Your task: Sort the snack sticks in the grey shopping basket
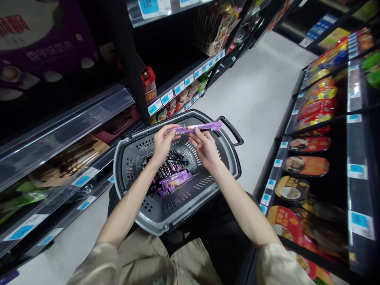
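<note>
A long, thin purple packet [208, 126] is stretched between my two hands, above a grey shopping basket [190, 215]. My left hand [163, 142] pinches its left end. Farther along, my right hand [204, 146] has its thumb and fingers closed on the middle, so the right end sticks out past it. Down in the basket lie several purple packets [176, 182] like it, beside a pile of dark, shiny packets [168, 168]. My forearms cross over the basket's near rim and hide parts of it.
A black basket handle [233, 130] juts out at the right. Shelves with blue price tags [168, 97] run along the left. On the right, a rack holds red bags [316, 111] and oval-lidded food packs [307, 165]. Pale floor [246, 87] stretches between them.
</note>
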A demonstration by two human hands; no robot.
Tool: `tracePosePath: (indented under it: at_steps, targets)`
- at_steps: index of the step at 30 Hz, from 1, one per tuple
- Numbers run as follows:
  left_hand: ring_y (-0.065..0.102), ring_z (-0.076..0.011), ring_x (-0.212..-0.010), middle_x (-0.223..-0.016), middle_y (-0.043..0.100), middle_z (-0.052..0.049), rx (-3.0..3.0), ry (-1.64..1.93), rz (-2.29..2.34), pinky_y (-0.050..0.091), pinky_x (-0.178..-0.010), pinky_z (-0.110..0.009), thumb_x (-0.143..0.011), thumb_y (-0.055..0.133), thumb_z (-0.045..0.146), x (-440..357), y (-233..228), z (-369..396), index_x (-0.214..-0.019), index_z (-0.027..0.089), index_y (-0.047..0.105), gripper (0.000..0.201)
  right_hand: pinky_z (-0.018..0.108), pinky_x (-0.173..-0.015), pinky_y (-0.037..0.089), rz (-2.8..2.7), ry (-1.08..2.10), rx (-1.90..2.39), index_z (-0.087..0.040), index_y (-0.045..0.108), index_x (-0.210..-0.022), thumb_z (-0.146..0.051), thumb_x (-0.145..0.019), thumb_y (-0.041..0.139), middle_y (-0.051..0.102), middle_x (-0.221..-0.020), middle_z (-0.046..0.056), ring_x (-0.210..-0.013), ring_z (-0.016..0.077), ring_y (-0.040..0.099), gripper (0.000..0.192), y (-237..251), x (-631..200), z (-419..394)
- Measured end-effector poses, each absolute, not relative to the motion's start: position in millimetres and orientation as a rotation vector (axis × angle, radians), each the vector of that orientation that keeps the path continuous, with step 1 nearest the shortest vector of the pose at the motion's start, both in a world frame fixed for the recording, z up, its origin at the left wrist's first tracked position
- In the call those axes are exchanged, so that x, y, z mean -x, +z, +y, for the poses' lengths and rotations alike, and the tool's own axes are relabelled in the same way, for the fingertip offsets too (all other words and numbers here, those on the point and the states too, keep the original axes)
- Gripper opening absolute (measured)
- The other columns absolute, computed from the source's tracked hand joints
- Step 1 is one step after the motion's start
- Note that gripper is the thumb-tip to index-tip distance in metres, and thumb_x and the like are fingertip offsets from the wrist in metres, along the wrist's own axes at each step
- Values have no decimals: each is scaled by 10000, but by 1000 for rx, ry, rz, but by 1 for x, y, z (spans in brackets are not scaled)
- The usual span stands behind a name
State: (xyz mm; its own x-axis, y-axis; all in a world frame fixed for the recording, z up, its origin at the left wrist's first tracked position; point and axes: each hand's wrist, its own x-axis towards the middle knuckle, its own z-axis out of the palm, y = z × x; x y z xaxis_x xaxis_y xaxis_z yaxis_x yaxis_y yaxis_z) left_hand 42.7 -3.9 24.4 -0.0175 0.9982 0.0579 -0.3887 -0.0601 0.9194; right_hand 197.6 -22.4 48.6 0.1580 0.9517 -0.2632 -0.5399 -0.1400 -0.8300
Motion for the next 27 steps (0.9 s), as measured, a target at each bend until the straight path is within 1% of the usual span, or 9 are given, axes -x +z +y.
tracePosePath:
  at_steps: [2, 4, 7, 11, 15, 19, 23, 27]
  targets:
    - [740, -221, -1032, -1141, 772, -87, -992, 1410, 838, 634, -890, -361, -848, 748, 402, -43, 28, -6, -1004, 195, 758, 260, 328, -894, 601, -590, 1435, 1060, -246, 693, -897, -325, -673, 932, 757, -917, -13, -877, 164, 727, 338, 50, -191, -26]
    - [744, -233, -1028, -1122, 781, -95, -1024, 1388, 813, 629, -912, -382, -843, 752, 399, -44, 31, -9, -979, 185, 780, 255, 330, -891, 603, -617, 1460, 1062, -241, 716, -909, -346, -668, 935, 763, -924, -4, -872, 167, 729, 342, 50, -186, -28]
    - [750, -246, -1018, -1100, 788, -103, -1037, 1379, 815, 628, -911, -389, -839, 753, 406, -45, 34, -10, -961, 174, 797, 266, 322, -883, 607, -603, 1474, 1059, -230, 733, -879, -346, -670, 929, 768, -907, 1, -849, 164, 729, 309, 48, -185, -27]
    - [751, -262, -1027, -1088, 790, -113, -1017, 1349, 836, 632, -909, -397, -822, 769, 442, -45, 35, -11, -976, 160, 796, 322, 290, -866, 614, -571, 1469, 1067, -211, 737, -825, -264, -630, 931, 766, -860, -4, -811, 153, 725, 281, 46, -188, -26]
    - [758, -269, -1008, -1073, 790, -118, -969, 1331, 870, 649, -879, -404, -807, 780, 484, -44, 36, -10, -972, 152, 781, 371, 281, -871, 624, -560, 1450, 1060, -211, 731, -808, -207, -613, 930, 771, -863, -10, -787, 146, 723, 278, 47, -187, -26]
    - [760, -277, -1010, -1073, 787, -131, -982, 1315, 898, 660, -853, -411, -800, 781, 535, -42, 34, -9, -1023, 146, 759, 450, 294, -889, 627, -556, 1452, 1069, -208, 722, -813, -185, -635, 924, 772, -857, -2, -781, 151, 729, 270, 49, -184, -26]
    - [761, -275, -1007, -1078, 787, -136, -1006, 1317, 910, 668, -809, -385, -791, 779, 572, -42, 30, -7, -1047, 144, 741, 500, 280, -883, 623, -544, 1472, 1079, -198, 726, -815, -170, -643, 915, 775, -859, 9, -781, 150, 732, 257, 49, -184, -26]
    - [768, -263, -968, -1070, 789, -133, -1014, 1339, 916, 673, -757, -358, -801, 770, 573, -43, 27, -6, -1041, 143, 741, 493, 293, -881, 626, -546, 1487, 1063, -205, 724, -820, -174, -631, 937, 779, -862, 8, -801, 162, 739, 286, 49, -185, -26]
